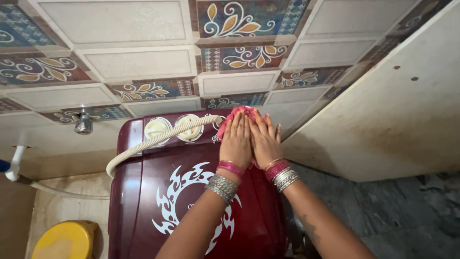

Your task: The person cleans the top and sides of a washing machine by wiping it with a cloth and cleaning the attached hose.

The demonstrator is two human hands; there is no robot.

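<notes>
From the head view, your left hand (236, 139) and right hand (265, 139) lie flat, fingers together and side by side, pressing a pink cloth (235, 115) onto the control panel at the back of the maroon washing machine (201, 201). Keep both palms over the cloth and your pressure even, and steer clear of the two cream dials (173, 128) and the ribbed hose (158, 140) (it crosses the panel). Most of the cloth is hidden under your hands; any third dial beneath them cannot be made out.
</notes>
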